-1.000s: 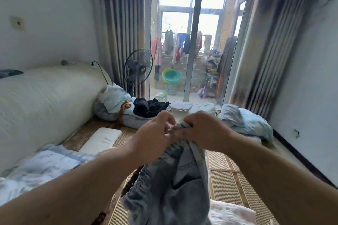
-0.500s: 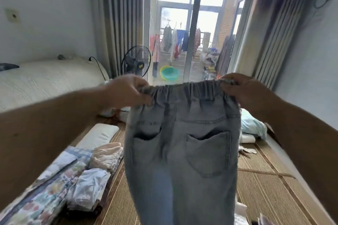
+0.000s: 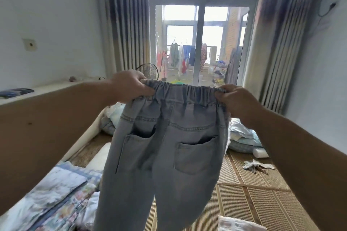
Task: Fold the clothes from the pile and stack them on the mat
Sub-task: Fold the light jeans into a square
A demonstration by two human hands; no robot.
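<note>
— Across the middle of the frame, what is hanging?

— Pale grey-blue jeans (image 3: 169, 155) are hanging there, held up in the air with their back side facing the camera. The 2 back pockets are showing, the left pocket (image 3: 137, 152) and the right pocket (image 3: 195, 155). Both legs are running out past the bottom edge of the frame.

— How is the left hand holding on?

— The left hand (image 3: 131, 86), just left of centre, is gripping the left end of the elastic waistband (image 3: 184, 88), with its fingers curling round the gathered fabric.

— And the other?

— The right hand (image 3: 236, 99), right of centre, is gripping the right end in the same way. The waistband is stretching between the 2 hands and sloping a little lower toward the right.

— Where is the mat lying?

— The woven mat (image 3: 253, 202) is spreading over the lower right of the frame, below and behind the jeans. Whether the leg ends are reaching it I cannot tell.

— What else is showing?

— A floral quilt (image 3: 56, 193) is lying at the lower left. A crumpled rag (image 3: 257, 166) is sitting on the mat at the right. Pale blue bedding (image 3: 242, 137) is bunching just above the rag, beside the right forearm. A white cloth (image 3: 238, 224) is poking in at the bottom edge. At the upper centre a glass door (image 3: 199, 43) is letting in daylight, with laundry (image 3: 180, 56) hanging outside it. Striped curtains (image 3: 127, 24) are hanging on either side of the door. A fan (image 3: 148, 70) is peeking out just above the left hand.
</note>
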